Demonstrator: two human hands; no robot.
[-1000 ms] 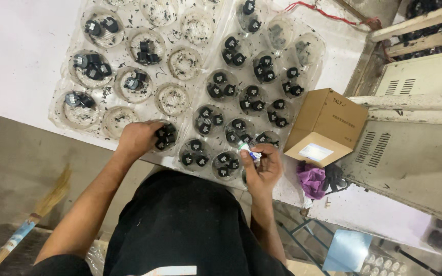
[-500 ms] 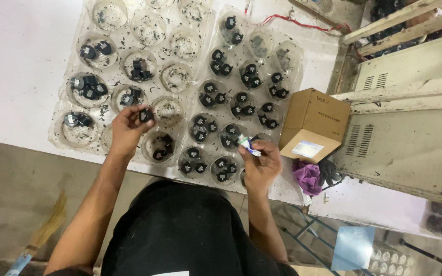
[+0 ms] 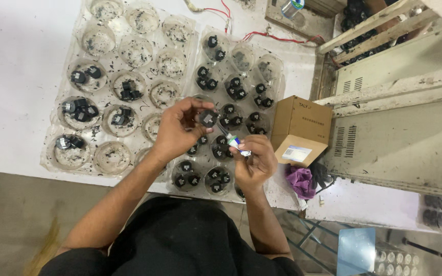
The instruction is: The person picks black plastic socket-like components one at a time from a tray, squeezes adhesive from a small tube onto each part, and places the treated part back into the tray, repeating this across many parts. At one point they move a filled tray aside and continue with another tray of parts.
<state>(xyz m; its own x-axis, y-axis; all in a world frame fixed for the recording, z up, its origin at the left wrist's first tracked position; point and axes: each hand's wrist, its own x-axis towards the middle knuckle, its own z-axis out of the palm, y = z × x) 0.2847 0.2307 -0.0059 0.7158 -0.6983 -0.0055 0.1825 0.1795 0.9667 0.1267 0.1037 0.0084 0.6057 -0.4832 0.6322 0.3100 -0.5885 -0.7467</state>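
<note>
1. The left hand point(image 3: 180, 130) is in the middle of the frame, above the clear plastic trays. Its thumb and fingers are closed on a small black part point(image 3: 208, 118), which it holds up with the pale square face toward the camera.
2. The right hand point(image 3: 254, 161) is just to the right and a little lower. Its fingers are pinched around a small tube point(image 3: 236, 144) with a white and green body; the thin tip of the tube points up and left, to the black part, and comes very close to it. If the tip really touches the part I cannot tell, because it is too small in this view.
3. Under both hands lies the right tray point(image 3: 277, 66), with round cups that hold more black parts of the same kind.
4. The left tray point(image 3: 49, 153) is at the left of the frame. Its upper cups hold only dark crumbs, and the lower cups hold a few black parts.
5. A brown cardboard box point(image 3: 300, 128) stands just right of the right tray, near the right hand.
6. A purple cloth point(image 3: 300, 181) lies below the box, at the edge of the white table point(image 3: 11, 61).
7. Red wires point(image 3: 267, 37) run along the upper middle of the frame.
</note>
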